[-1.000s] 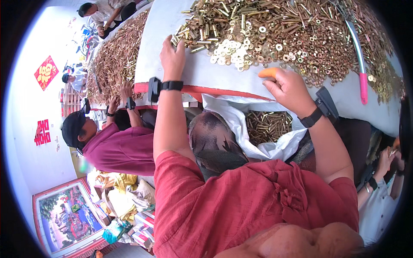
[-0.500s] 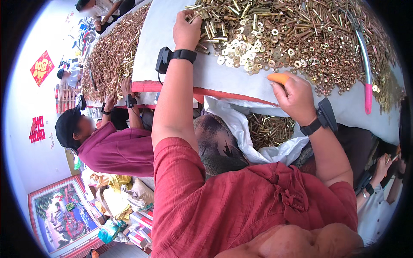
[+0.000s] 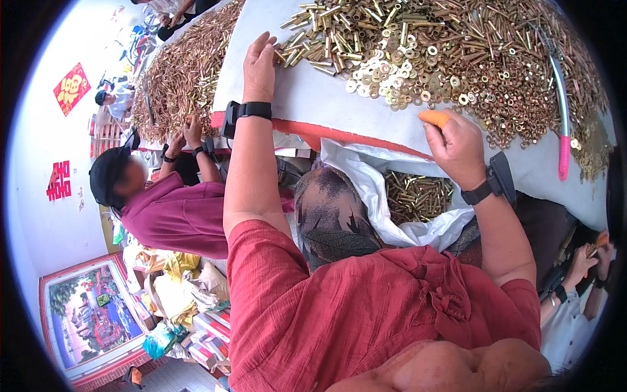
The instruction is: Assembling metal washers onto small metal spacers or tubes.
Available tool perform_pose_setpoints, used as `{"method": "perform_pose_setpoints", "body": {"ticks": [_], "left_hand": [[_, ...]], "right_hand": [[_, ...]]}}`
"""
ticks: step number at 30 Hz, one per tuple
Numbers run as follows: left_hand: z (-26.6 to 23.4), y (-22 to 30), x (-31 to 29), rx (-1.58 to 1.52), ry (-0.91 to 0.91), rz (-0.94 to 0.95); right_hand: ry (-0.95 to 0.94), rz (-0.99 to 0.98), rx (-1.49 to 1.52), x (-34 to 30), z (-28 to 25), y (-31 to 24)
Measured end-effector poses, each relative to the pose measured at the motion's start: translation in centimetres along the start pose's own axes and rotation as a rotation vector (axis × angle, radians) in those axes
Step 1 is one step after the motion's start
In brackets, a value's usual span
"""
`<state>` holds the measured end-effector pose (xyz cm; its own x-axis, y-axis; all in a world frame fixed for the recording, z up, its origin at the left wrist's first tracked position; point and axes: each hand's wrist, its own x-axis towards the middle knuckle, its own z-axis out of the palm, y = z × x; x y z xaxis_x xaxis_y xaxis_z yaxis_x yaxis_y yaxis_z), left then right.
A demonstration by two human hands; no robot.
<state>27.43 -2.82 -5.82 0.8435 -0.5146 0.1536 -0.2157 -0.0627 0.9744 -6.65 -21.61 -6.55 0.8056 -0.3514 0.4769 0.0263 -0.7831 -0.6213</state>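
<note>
My left hand [image 3: 260, 70] is at the left edge of a heap of brass-coloured metal tubes [image 3: 326, 46] on the pale tabletop. Its fingers are stretched out, with the tips beside the outermost tubes, and nothing shows in them. Right of the tubes lie shiny flat washers [image 3: 392, 75], then many small nuts [image 3: 506, 95]. In front of these, my right hand [image 3: 460, 151] hovers near the table's front edge. Its fingers are curled in, and an orange finger cover [image 3: 434, 118] sits on the index finger, close to the thumb. Whatever is inside those fingers is hidden.
Below the red table edge [image 3: 353, 140], a white sack [image 3: 366, 196] holds long metal bolts [image 3: 418, 196]. A pink-handled metal tool [image 3: 563, 157] lies at the right. Another person in purple [image 3: 176, 219] sits at a second heap [image 3: 186, 78]; other hands [image 3: 581, 264] are at far right.
My left hand has drawn back to the left edge of the tubes, and its bent fingers have straightened. The right hand keeps its curled shape. The whole view has shifted slightly.
</note>
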Motion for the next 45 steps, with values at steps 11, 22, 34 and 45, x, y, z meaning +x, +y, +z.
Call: {"method": "perform_pose_setpoints", "body": {"ticks": [11,22,34,45], "left_hand": [[2.7,-2.1,2.2,1.231,0.035,0.233],[0.3,-2.6,6.8,0.814,0.197,0.017],[-2.1,-1.8,4.2,-0.297,0.477,-0.137],[-0.1,-1.5,4.4,-0.277,0.310,-0.065]], "right_hand": [[0.012,-0.030,-0.048,0.2,0.2,0.1],[-0.036,0.016,-0.062,0.3,0.0,-0.6],[-0.016,0.000,-0.087,0.0,0.1,0.0],[0.000,-0.036,-0.099,-0.2,0.2,-0.2]]}}
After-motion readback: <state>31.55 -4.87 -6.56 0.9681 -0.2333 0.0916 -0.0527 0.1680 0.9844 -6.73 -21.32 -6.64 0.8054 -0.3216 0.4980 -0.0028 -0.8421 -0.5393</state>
